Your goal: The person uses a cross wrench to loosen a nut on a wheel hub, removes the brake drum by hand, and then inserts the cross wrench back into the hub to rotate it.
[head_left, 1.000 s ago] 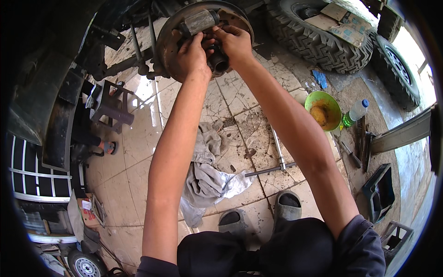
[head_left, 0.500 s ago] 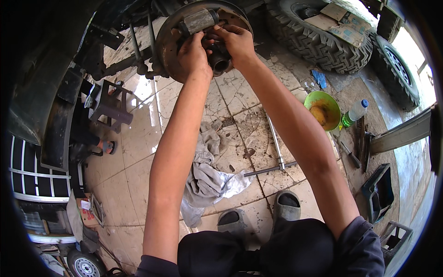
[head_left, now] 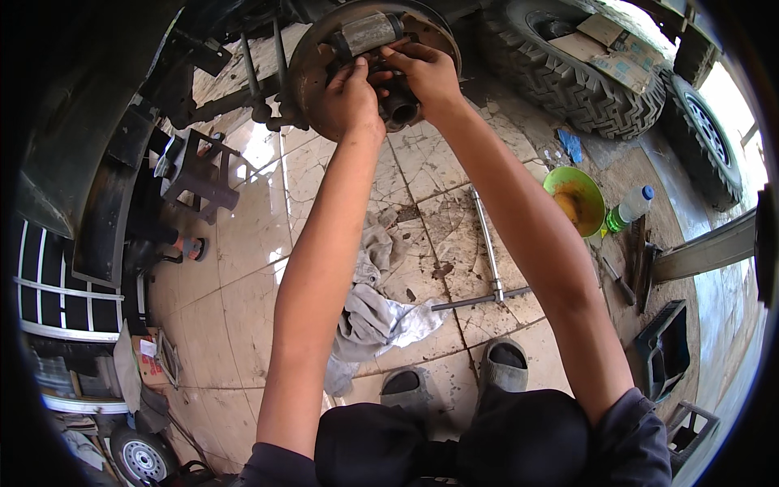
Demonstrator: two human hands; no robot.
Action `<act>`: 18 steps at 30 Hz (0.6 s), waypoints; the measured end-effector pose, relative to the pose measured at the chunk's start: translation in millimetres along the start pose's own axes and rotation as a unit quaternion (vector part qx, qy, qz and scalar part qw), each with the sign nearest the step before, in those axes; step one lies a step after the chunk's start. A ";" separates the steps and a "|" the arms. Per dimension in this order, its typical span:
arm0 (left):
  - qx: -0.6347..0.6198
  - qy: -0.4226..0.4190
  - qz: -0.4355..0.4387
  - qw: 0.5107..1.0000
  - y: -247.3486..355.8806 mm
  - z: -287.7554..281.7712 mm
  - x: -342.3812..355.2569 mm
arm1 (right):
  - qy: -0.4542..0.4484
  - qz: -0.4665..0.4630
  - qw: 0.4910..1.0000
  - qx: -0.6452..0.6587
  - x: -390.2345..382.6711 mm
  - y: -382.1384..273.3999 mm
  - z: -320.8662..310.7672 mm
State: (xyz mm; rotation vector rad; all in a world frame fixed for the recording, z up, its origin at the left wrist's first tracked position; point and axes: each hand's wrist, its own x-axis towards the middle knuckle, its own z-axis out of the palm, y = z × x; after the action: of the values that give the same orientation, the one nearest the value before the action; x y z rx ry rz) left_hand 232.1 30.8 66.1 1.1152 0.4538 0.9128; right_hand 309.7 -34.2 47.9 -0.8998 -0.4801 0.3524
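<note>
From my remote feed, I see a broad, round, rust-brown metal plate (head_left: 311,81) at twelve o'clock, with a worn, grey cylinder (head_left: 367,34) at its top and a short, dark, hollow tube (head_left: 400,112) toward its five o'clock. My left hand (head_left: 354,101) is at the plate's seven o'clock, my right hand (head_left: 430,77) at its three; their fingers curl inward and nearly meet just below the cylinder. Whether either grasps anything, I cannot tell; the fingers block my sight.

I judge a slip the likeliest trouble: grime could let a small part drop to the pale, cracked tile floor (head_left: 219,325). Working by feel, I could also scrape a knuckle on the tube's rim. The silver-and-dark, T-shaped metal tool (head_left: 487,243) at three o'clock could trip a careless foot.
</note>
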 end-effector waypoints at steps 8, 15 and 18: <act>0.018 0.016 0.010 1.000 2.5 0.7 -0.8 | 0.018 0.052 0.997 -0.057 3.9 -6.3 2.3; 0.069 0.041 0.024 0.996 6.3 -5.8 3.2 | 0.037 0.047 0.995 -0.075 6.6 -4.4 7.0; 0.032 0.066 0.040 0.996 4.0 -2.1 5.0 | 0.046 0.023 0.995 -0.083 6.2 -4.4 9.8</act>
State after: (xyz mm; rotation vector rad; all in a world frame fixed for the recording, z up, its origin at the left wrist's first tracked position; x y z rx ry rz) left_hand 231.8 36.6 69.5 1.1418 0.5529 1.0534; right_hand 310.1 -27.2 58.1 -1.0853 -0.4076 0.3154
